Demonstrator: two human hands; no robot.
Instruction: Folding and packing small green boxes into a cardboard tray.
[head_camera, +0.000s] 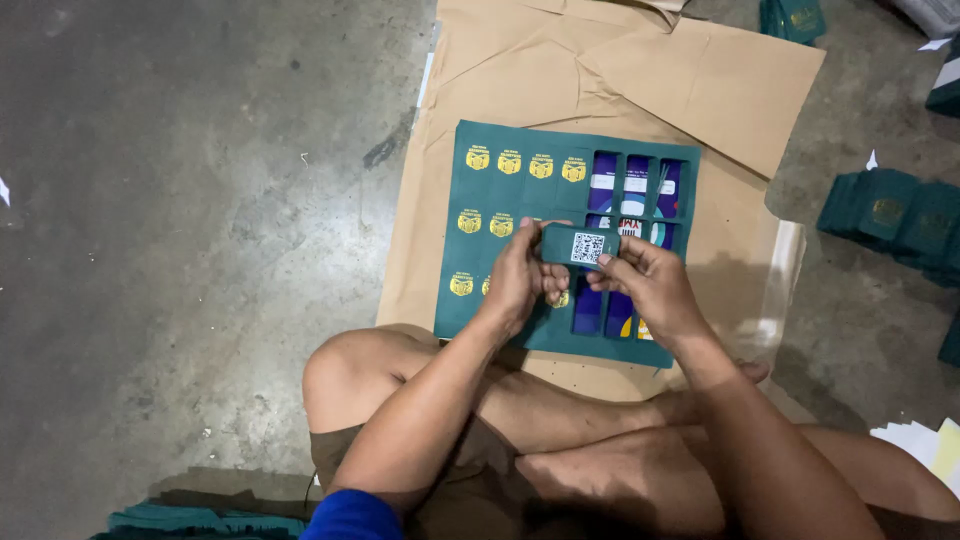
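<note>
I sit cross-legged on the floor and hold a small dark green card piece (578, 245) with a square black-and-white code patch on it, up in front of me. My left hand (520, 280) grips its left end and my right hand (650, 285) pinches its right end. Below the hands lies a large dark green printed sheet (500, 190) with rows of small yellow emblems. Its right part has several rectangular cut-outs where purple and white print shows through.
The sheet rests on brown kraft paper (690, 80) spread over a grey concrete floor (180, 220). Stacks of green pieces (895, 210) lie at the right, more at the top right (795, 18) and bottom left (200, 522). White papers (925, 445) sit at the lower right.
</note>
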